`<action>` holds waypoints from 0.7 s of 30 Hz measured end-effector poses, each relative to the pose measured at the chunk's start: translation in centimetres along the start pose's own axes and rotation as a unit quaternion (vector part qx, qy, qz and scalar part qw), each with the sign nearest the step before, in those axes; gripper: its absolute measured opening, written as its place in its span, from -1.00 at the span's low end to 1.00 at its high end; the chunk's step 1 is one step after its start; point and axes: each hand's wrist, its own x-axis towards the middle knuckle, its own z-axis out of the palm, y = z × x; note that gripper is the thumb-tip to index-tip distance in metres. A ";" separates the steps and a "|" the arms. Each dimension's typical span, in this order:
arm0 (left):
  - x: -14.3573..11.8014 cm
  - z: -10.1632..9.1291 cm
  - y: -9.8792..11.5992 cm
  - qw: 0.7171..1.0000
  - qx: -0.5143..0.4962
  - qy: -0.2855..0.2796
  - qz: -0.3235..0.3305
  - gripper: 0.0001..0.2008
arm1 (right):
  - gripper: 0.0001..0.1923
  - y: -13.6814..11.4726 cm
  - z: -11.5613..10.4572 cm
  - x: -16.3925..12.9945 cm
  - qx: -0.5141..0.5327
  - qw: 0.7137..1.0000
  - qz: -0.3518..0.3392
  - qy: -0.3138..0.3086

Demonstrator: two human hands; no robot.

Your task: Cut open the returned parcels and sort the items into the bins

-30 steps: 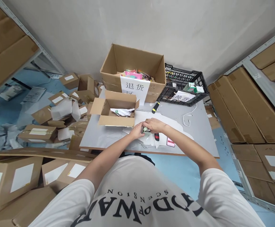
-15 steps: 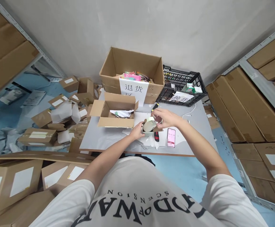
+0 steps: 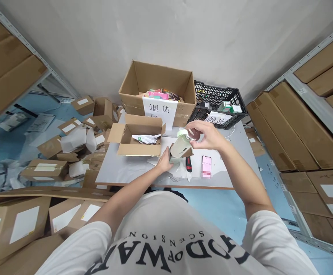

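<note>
My right hand (image 3: 205,134) grips the cap end of a pale green bottle (image 3: 181,144), tilted, half out of a small carton (image 3: 180,154) above the grey table (image 3: 120,170). My left hand (image 3: 164,160) clasps the carton's lower end. Open cardboard box (image 3: 136,135) just left, phone (image 3: 206,166) right.

Bottle (image 3: 180,146) showing pale cream with mint-green cap. Phone (image 3: 206,166) screen glowing pink. Worktop (image 3: 235,152) reading light grey. Far crate (image 3: 218,95) appearing black, latticed. Cartons (image 3: 157,82) showing plain brown; white label (image 3: 160,110) bearing black characters. Floor (image 3: 0,141) showing blue.
</note>
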 end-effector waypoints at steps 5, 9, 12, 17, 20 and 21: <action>-3.2 -0.8 0.9 0.995 -0.077 0.020 -0.063 0.05 | -0.66 1.2 0.7 0.3 0.086 0.991 0.054 0.082; -6.1 -3.1 4.4 0.947 -0.321 0.014 -0.032 -0.28 | -0.67 2.9 1.9 0.1 0.204 0.963 0.093 0.148; -7.3 -4.7 7.5 0.917 -0.395 -0.031 -0.038 -0.31 | -0.64 4.0 3.9 -0.5 0.309 0.925 0.153 0.159; -8.4 -4.7 9.8 0.901 -0.413 -0.070 -0.111 -0.33 | -0.60 4.7 8.7 -2.3 0.404 0.842 0.282 0.220; -9.0 -3.7 9.8 0.880 -0.446 -0.090 -0.138 -0.37 | -0.55 4.2 11.0 -3.7 0.451 0.801 0.299 0.257; -9.1 -3.4 9.8 0.871 -0.460 -0.094 -0.143 -0.38 | -0.53 4.0 11.5 -4.1 0.468 0.791 0.294 0.263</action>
